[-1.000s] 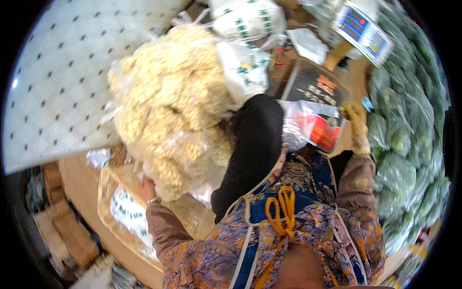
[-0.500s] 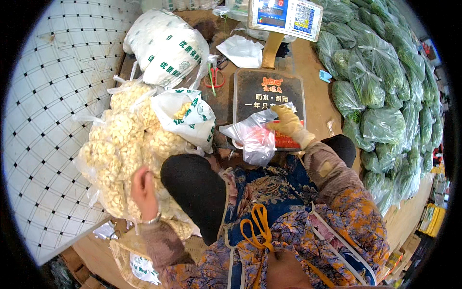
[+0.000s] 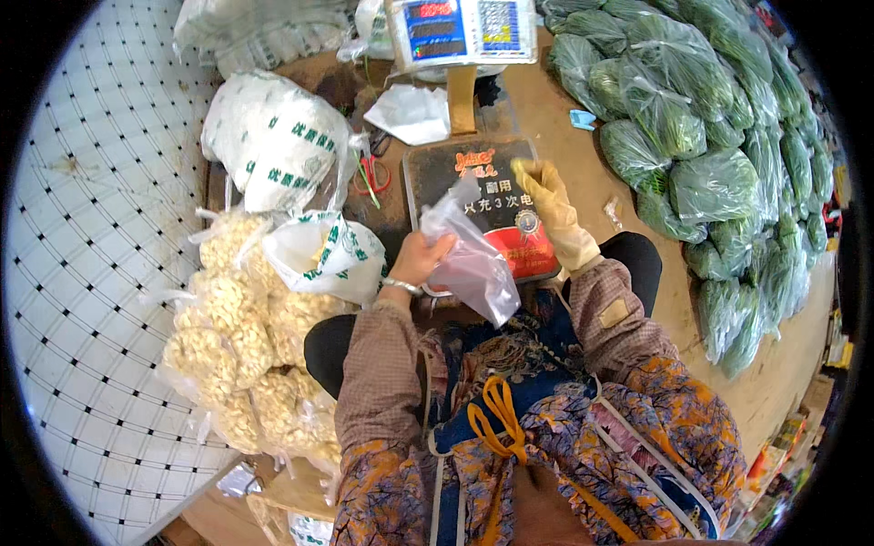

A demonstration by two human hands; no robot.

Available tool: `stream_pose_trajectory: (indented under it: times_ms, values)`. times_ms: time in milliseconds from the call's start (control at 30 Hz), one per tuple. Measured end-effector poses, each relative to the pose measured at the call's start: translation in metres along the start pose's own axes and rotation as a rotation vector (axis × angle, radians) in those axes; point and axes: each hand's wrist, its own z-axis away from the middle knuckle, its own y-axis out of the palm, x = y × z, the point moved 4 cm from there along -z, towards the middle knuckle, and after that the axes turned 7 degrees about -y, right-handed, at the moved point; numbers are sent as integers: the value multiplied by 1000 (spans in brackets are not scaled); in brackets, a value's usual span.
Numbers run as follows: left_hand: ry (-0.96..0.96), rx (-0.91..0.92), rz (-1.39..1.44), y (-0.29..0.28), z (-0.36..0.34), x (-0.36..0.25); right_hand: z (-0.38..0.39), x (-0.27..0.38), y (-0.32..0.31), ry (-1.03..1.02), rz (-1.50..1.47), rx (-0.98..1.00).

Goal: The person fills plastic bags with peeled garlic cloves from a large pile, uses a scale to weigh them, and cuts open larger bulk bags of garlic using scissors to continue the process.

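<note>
A thin translucent plastic bag hangs limp from my bare left hand, whose fingers pinch its left side. Beneath the bag lies the dark and red platform of a weighing scale. Over the platform's right edge, my right hand wears a cream-yellow glove. Its fingers are raised and apart from the bag, with nothing seen in them. Left of the scale, a white bag with green print stands with its mouth open. Beside it are several clear bags of pale, peeled pieces that look like garlic cloves.
Behind the platform rises the scale's display on a post. Red-handled scissors and a white sheet or flat bag lie nearby. A stuffed white sack sits at far left. Bagged green vegetables are piled at right.
My left hand has come from over the garlic-like bags to the scale and taken hold of the plastic bag. My right hand has let go of it, and its fingers have lifted. The view has shifted.
</note>
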Motion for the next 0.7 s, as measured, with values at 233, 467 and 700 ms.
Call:
stream_pose_trajectory:
  times_ms: [233, 467, 700]
  values:
    - [72, -68, -118, 8, 38, -32, 83, -3, 46, 510, -755, 648]
    - [152, -353, -440, -19, 77, -80, 82, 9, 39, 403, -134, 464]
    - [333, -875, -612, 45, 117, -123, 85, 6, 39, 25, -83, 224]
